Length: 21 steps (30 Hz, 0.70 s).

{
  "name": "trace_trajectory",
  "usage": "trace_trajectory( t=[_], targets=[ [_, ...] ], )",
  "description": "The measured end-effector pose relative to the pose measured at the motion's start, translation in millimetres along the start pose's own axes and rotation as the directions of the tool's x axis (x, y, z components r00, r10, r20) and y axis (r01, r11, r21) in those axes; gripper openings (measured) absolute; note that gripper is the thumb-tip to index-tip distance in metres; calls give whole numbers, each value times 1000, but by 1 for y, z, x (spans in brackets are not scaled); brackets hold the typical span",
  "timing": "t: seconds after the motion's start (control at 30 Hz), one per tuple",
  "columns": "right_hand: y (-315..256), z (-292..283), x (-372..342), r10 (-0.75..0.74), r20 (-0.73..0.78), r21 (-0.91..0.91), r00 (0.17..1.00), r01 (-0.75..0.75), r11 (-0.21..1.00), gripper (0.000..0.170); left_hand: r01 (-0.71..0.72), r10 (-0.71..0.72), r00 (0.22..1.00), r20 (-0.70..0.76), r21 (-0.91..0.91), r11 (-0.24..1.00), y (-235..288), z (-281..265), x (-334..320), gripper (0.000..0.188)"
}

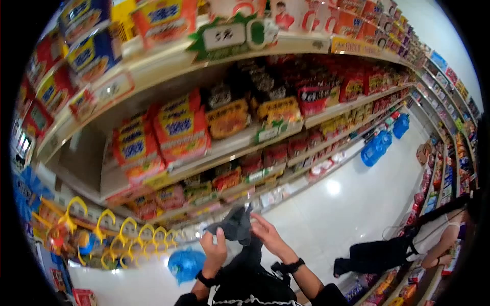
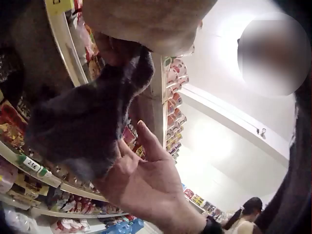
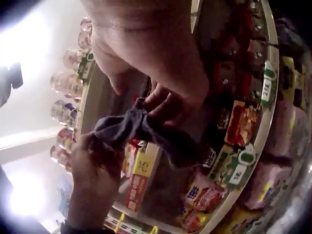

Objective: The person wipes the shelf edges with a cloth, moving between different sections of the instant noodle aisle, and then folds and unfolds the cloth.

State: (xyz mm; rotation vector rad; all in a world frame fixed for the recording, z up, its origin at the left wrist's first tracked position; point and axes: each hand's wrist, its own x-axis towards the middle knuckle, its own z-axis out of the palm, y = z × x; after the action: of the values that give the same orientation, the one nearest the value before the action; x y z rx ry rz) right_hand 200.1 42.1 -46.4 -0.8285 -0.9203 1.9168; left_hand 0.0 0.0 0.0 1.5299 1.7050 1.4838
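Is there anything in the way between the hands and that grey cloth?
No, nothing I can see. The left hand and the right hand are both right on the grey cloth. The shelf packets are beyond it, not between.

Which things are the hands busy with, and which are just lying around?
Busy with:
- dark grey cloth
- left hand, holding it
- right hand, holding it too

Just around:
- red packets
- green-edged price tag
- blue plastic bundle
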Motion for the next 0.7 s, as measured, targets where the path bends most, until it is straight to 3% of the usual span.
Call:
trace_trajectory(
  t=[0.07,0.1,0.13,0.17,0.23,0.3,0.37,0.43,0.5,0.53,0.57,0.63,0.7],
  targets=[
    [-14,-5,-3,-21,15,-208,1000,24,978,59,-51,50,998,-24,-16,999,-17,20,1,13],
    [-66,-42,20,-20,0,-279,1000,19,960,57,-71,70,997,-36,-31,997,-10,77,40,13],
    [-82,-52,25,-77,-39,-249,996,65,966,56,44,-48,999,-10,-213,976,-10,103,56,15],
    [-107,-64,32,-47,-130,-300,990,6,954,50,102,-114,993,-13,-356,929,-9,130,70,18],
    [-163,-78,46,-146,-185,-315,972,82,945,39,72,-80,997,-6,-373,925,20,162,115,21],
    [-204,-103,54,-382,-187,-572,905,216,792,28,27,-7,999,49,-429,903,47,191,155,22],
    [-265,-107,54,-507,-192,-661,840,271,699,25,-40,99,988,117,-423,905,79,208,191,24],
    [-314,-115,59,-705,-73,-825,706,355,440,29,-214,324,934,150,-492,844,93,230,229,34],
    [-359,-117,66,-822,102,-963,560,264,60,36,-391,480,876,55,-503,771,137,254,259,39],
    [-379,-121,71,-843,209,-974,496,185,-132,39,-428,540,838,81,-517,742,149,267,269,50],
    [-398,-128,80,-846,296,-953,444,195,-231,43,-475,609,784,118,-517,712,162,282,283,62],
    [-433,-140,102,-814,477,-879,331,203,-432,50,-571,645,761,71,-398,718,188,310,299,66],
    [-459,-148,124,-807,534,-845,253,197,-498,56,-649,678,735,20,-267,712,219,340,308,70]
  ],
)
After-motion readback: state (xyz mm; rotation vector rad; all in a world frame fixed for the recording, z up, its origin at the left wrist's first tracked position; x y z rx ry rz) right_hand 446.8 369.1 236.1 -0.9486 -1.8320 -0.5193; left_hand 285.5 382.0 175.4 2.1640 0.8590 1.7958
